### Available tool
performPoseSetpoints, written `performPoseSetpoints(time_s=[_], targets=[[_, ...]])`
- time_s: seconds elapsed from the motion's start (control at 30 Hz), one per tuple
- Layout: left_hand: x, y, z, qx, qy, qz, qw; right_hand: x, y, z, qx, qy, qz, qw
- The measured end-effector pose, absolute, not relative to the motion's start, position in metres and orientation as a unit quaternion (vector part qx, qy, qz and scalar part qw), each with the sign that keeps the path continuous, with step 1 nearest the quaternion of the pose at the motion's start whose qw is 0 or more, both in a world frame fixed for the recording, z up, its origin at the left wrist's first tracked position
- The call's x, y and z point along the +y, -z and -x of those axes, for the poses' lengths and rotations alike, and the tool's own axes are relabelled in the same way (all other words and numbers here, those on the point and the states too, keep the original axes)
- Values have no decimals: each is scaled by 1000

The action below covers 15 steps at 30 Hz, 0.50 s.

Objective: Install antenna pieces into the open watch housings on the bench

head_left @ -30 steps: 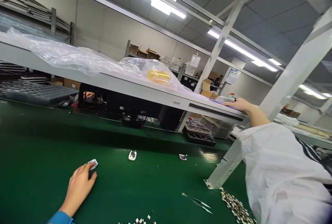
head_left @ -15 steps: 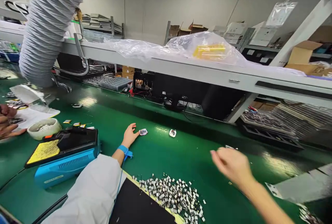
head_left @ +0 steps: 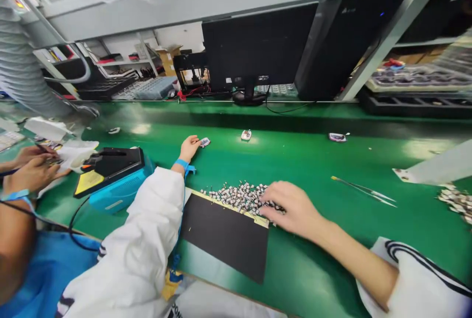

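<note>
My left hand (head_left: 189,148), with a blue wrist strap, reaches out over the green bench. Its fingertips pinch the near edge of a small pale-rimmed circuit piece (head_left: 205,142). My right hand (head_left: 291,208) hovers over the right side of a heap of small white parts with dark leads (head_left: 236,195). Its fingers are spread and slightly blurred, and nothing shows in them. The heap lies along the yellow edge of a black mat (head_left: 224,239). Two similar circuit pieces rest farther back, one in the middle (head_left: 246,135) and one on the right (head_left: 337,137).
Tweezers (head_left: 363,191) lie to the right, before a metal bracket (head_left: 427,160) and another pile of parts (head_left: 457,202). A blue box-shaped device (head_left: 121,185) stands at left, beside a co-worker's hands (head_left: 37,168). A monitor (head_left: 258,47) and a ribbed duct (head_left: 22,62) stand behind.
The view has tilted downward. My right hand has moved left and nearer, from the right of the bench to the heap, and its fingers have spread. My left hand's fingers have closed in at the circuit piece.
</note>
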<state>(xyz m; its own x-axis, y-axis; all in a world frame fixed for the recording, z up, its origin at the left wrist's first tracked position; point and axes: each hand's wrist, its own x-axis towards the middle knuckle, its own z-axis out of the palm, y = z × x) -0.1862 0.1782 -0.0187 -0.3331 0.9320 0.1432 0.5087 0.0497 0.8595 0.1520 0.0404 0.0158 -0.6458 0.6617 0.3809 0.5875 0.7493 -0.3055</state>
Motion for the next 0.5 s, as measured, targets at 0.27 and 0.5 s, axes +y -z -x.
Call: performPoseSetpoints(time_s=[0.27,0.5], targets=[[160,-67,156,619,-350,-666,227,-36,11,-148,-972,-84,177,133],[58,-104,126,444,-169,-863,172,-46,1,-186,-969,-105,202,100]])
